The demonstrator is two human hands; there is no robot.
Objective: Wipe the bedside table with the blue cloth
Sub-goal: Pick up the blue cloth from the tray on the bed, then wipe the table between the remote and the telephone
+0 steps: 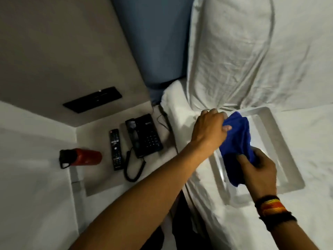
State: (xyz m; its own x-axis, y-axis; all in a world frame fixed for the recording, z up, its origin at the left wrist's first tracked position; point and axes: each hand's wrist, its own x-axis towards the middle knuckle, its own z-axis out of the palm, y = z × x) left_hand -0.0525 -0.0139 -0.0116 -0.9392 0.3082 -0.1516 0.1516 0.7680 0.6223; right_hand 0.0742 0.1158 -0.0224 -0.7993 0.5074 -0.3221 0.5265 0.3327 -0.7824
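- Hands meet over the bed [207,204], both on the bunched, deep-blue cloth [237,141], which hangs above a shallow white rectangular tray [288,159] lying on the white sheet.
- Left hand [210,129] grips the cloth's upper end, fingers [227,128] clenched into the fabric beside the tray's far corner.
- Right hand [257,171] clasps the lower end, fingers curled round the folds; a woven black, yellow and orange wristband [273,207] sits on that wrist.
- White bedside table [100,183] stands to the left of the bed, well apart from the cloth.
- On the table lie a black corded desk telephone [144,135] with its coiled cable looping toward the front edge, a slim black remote control [116,149] just beside it, and a red bottle with a black cap [81,157] on its side near the left edge.
- A crumpled white pillow [234,55] leans at the head of the bed, just beyond the tray.
- A black switch panel [92,99] is set in the grey wall above the table.
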